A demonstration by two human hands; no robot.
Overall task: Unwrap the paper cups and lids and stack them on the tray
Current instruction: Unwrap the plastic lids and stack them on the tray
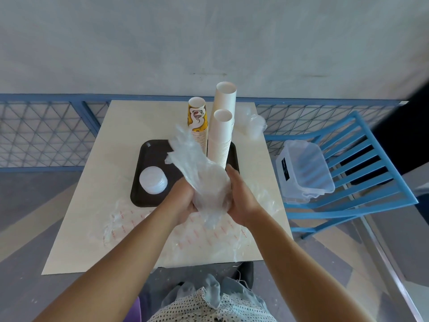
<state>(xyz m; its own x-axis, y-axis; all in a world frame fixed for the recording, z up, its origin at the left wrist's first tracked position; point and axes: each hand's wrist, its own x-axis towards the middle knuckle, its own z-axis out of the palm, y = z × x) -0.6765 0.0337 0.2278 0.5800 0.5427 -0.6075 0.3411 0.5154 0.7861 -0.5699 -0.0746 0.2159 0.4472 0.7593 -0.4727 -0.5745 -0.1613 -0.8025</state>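
Observation:
A dark tray [151,152] lies on the pale table. On it stand a yellow printed cup stack [197,119], two white cup stacks [224,126] and a short stack of white lids [152,180]. My left hand [183,201] and my right hand [241,201] both grip a clear plastic wrapper [202,173] from opposite sides, above the tray's near edge. The wrapper's loose end rises toward the cups. What it holds is blurred by the plastic.
Empty printed wrappers [144,224] lie on the near part of the table [76,228]. Another wrapped white bundle [251,124] sits at the far right corner. A clear plastic tub [304,173] rests on a blue chair [362,159] to the right. A blue mesh fence runs behind.

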